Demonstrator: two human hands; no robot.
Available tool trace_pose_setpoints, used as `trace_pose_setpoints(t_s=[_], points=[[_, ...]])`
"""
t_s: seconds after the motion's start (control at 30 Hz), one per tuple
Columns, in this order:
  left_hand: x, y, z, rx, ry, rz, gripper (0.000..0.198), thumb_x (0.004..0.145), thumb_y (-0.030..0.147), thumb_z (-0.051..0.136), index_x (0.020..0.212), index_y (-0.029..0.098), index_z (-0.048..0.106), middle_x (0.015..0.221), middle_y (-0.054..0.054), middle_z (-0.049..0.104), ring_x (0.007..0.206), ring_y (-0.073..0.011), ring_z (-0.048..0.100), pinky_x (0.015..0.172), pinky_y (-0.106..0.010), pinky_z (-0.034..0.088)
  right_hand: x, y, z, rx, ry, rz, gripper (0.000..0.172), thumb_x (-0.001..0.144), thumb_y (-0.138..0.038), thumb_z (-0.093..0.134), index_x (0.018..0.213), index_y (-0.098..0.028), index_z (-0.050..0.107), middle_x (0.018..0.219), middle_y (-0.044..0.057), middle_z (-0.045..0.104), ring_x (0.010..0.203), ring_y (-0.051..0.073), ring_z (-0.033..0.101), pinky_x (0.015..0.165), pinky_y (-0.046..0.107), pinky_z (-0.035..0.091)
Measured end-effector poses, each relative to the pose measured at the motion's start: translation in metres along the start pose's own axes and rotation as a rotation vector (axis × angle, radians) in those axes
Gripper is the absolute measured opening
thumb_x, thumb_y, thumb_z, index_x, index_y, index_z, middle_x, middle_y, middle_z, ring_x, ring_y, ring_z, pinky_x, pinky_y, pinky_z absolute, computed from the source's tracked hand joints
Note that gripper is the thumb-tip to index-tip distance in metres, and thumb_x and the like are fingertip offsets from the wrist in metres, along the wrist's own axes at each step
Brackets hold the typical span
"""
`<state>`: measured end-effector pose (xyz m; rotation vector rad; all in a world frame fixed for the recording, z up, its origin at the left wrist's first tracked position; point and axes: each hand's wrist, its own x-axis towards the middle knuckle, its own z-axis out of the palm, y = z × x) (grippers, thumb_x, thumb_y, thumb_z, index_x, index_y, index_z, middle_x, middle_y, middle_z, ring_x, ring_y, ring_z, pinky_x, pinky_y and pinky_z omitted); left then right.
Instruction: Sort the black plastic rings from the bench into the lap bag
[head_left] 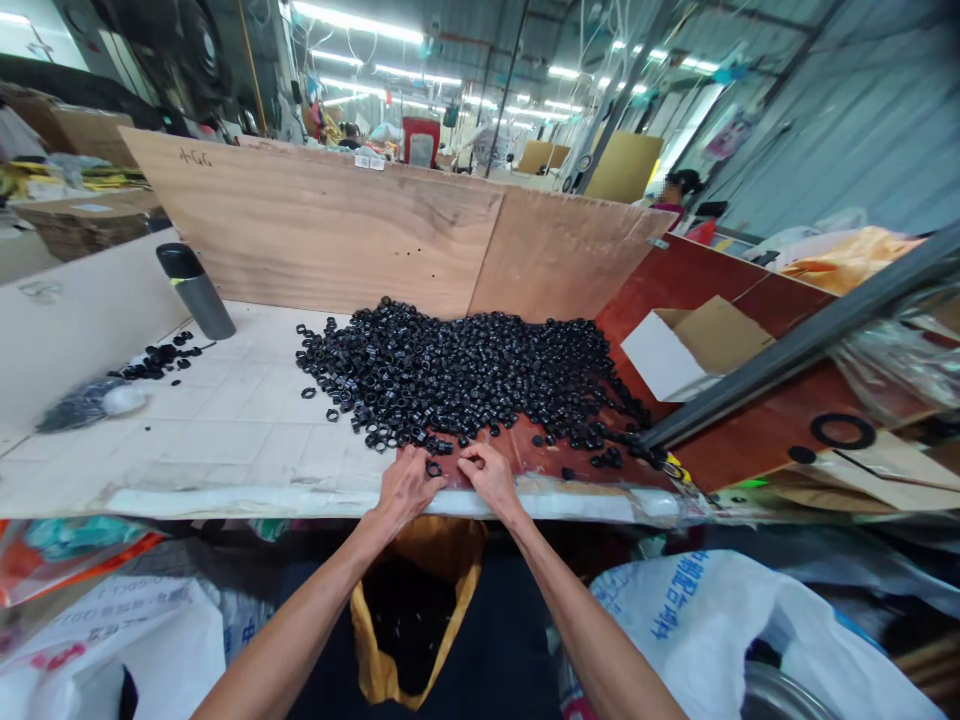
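Note:
A wide heap of small black plastic rings (465,365) lies on the table in front of me. My left hand (407,484) is at the near edge of the heap, its fingers curled, with one black ring (433,468) at the thumb and fingertips. Beside it, my right hand (489,474) rests over the red-brown board with thumb and forefinger pinched together; whatever lies between them is too small to make out. Below the table edge, between my forearms, hangs an open yellow sack (363,640) with dark contents.
A dark bottle (196,292) and a clear bag of black pieces (82,402) stand at the left. Wooden panels (337,225) wall the back. On the right are an open carton (667,355) and a slanting metal bar (795,345). White sacks (720,610) flank my legs.

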<state>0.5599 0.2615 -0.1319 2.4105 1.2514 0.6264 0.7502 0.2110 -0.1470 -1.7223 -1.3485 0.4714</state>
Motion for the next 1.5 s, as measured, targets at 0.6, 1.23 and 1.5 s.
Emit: trace_pose_setpoints(t_s=[0.6, 1.23, 1.5], points=[[0.0, -0.02, 0.014, -0.569, 0.047, 0.167, 0.029, 0.087, 0.016, 0.062, 0.115, 0.02, 0.064, 0.108, -0.007, 0.061, 0.09, -0.0172, 0.063, 0.078, -0.031, 0.058, -0.017, -0.013, 0.028, 0.502, -0.079, 0.066, 0.024, 0.081, -0.038, 0.071, 0.096, -0.02, 0.07, 0.095, 0.006, 0.07, 0.084, 0.02, 0.067, 0.078, 0.032, 0.057], [-0.008, -0.013, 0.006, -0.725, 0.14, 0.286, 0.013, 0.093, 0.019, 0.061, 0.103, 0.02, 0.068, 0.108, -0.008, 0.069, 0.104, -0.019, 0.065, 0.093, -0.033, 0.053, -0.019, -0.025, 0.023, 0.352, -0.05, -0.055, 0.024, 0.087, -0.043, 0.067, 0.091, -0.021, 0.076, 0.08, 0.005, 0.072, 0.068, 0.018, 0.067, 0.064, 0.025, 0.056], [0.01, -0.058, 0.057, -0.696, 0.129, 0.393, 0.017, 0.089, 0.034, 0.067, 0.099, 0.024, 0.075, 0.102, -0.007, 0.072, 0.089, -0.0172, 0.071, 0.078, -0.022, 0.056, -0.011, 0.018, 0.058, 0.297, 0.092, -0.126, 0.03, 0.084, -0.056, 0.066, 0.084, -0.028, 0.078, 0.082, 0.005, 0.074, 0.073, 0.024, 0.072, 0.061, 0.028, 0.06]])
